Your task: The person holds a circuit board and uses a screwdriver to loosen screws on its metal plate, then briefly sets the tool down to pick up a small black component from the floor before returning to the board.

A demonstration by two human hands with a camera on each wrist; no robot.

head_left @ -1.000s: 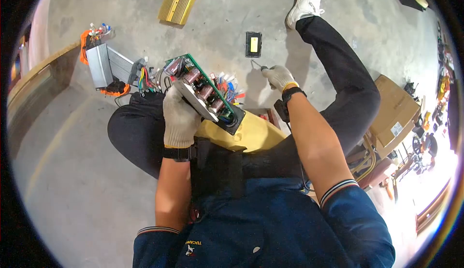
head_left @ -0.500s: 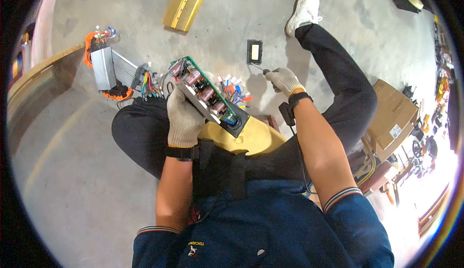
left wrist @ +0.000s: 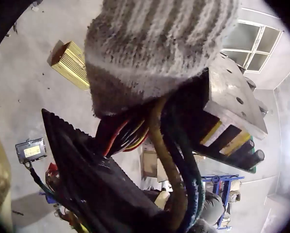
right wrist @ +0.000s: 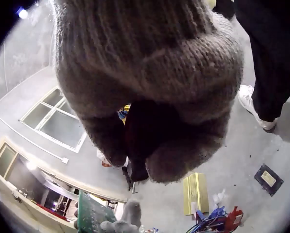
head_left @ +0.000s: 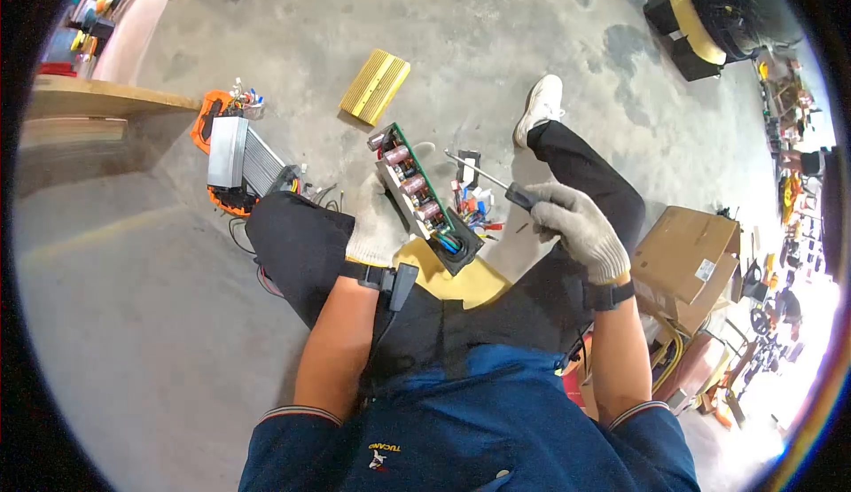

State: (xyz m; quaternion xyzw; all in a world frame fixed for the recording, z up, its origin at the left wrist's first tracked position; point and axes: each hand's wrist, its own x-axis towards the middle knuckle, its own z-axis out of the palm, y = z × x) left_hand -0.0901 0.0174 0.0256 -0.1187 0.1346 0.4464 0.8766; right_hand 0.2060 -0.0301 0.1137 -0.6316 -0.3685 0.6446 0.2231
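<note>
My gloved left hand (head_left: 374,230) grips a long circuit board (head_left: 412,182) by its pale metal side bar, tilted above my lap. Round brown components line the board, and a black end piece (head_left: 459,253) sits at its lower end. In the left wrist view thick cables (left wrist: 166,160) run below the glove beside a dark ribbed edge. My gloved right hand (head_left: 576,226) holds a screwdriver (head_left: 523,196) by its black handle, the shaft pointing up and left toward the board. Coloured wires with connectors (head_left: 474,206) show between the board and the right hand.
A flat black part with a pale label (right wrist: 268,179) lies on the floor, as does a gold ribbed housing (head_left: 376,86). At left stands a silver finned unit (head_left: 232,155) with orange ends. A cardboard box (head_left: 684,253) is at right, beyond my knee.
My right hand has drawn back toward me, lifting the screwdriver from near the labelled black part to beside the board. The left hand keeps hold of the board. The head view has shifted.
</note>
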